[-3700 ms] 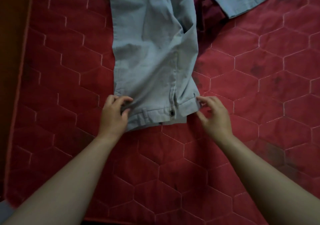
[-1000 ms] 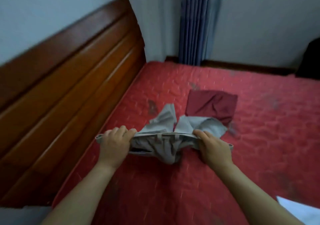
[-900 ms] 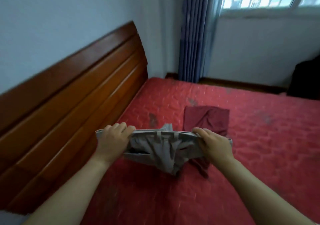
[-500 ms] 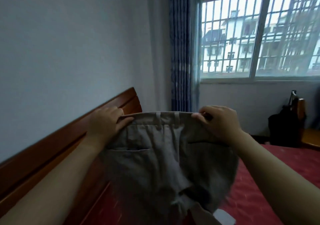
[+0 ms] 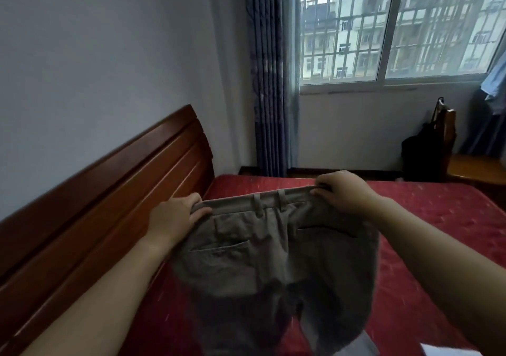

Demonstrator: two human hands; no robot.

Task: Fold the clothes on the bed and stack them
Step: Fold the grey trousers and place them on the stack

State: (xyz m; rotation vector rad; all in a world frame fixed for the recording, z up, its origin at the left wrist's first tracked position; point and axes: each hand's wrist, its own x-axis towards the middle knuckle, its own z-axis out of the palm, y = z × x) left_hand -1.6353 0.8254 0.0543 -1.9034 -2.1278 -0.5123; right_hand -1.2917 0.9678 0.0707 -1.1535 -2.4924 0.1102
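The bed (wooden headboard at left) wears a red quilted cover.

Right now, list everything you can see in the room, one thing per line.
trousers: one, grey-khaki, held up by the waistband over the bed, legs hanging down
bed cover: one, red, quilted, spread under and behind the trousers
headboard: one, brown wood, along the left wall
curtain: one, blue-grey, drawn to the left of the window
window: one, white frame with bars, far wall, buildings outside
bag: one, black, on the floor against the chair
chair: one, brown wood, far right
hanging cloth: one, light blue, right edge
left hand: fingers curled over the waistband's left end
right hand: fingers curled over the waistband's right end
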